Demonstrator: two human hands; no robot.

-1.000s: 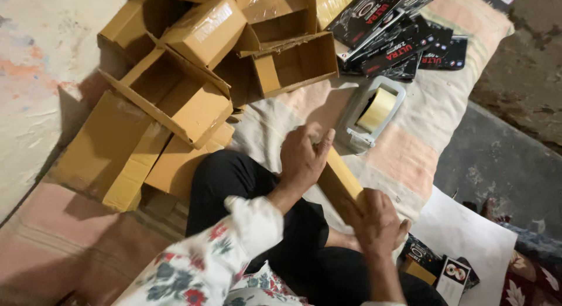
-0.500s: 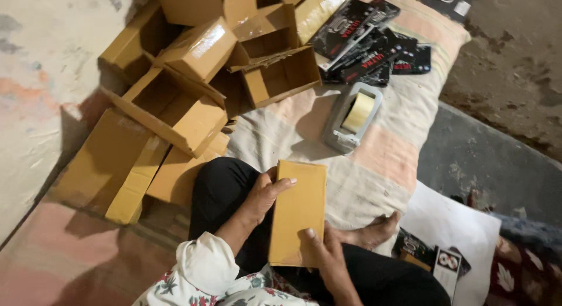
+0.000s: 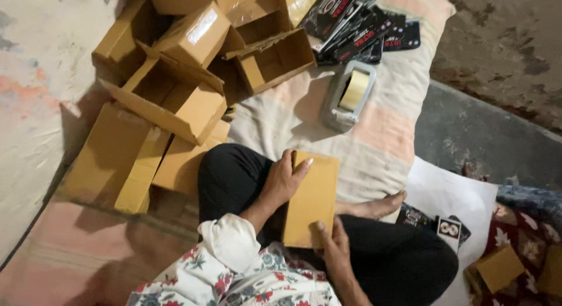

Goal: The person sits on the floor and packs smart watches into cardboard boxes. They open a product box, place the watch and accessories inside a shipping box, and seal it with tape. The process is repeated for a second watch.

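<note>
From the head view, one flat brown cardboard box [image 3: 311, 200], smooth and rectangular, stood on the person's lap. The left hand [image 3: 282, 182] lay along its left edge, fingers curled over the top corner in a clenched grip on it; the right hand [image 3: 332, 250] gripped its lower edge, thumb on the face. One grey tape dispenser [image 3: 346, 95] sat on the quilted cloth [image 3: 380, 142], near a pile of open cartons [image 3: 175, 101]

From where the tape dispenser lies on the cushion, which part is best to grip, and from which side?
Probably grip the tape dispenser across its long grey side walls, coming from above. It lies flat on the cushion, with the tape roll in the middle and nothing crowding its sides.
</note>
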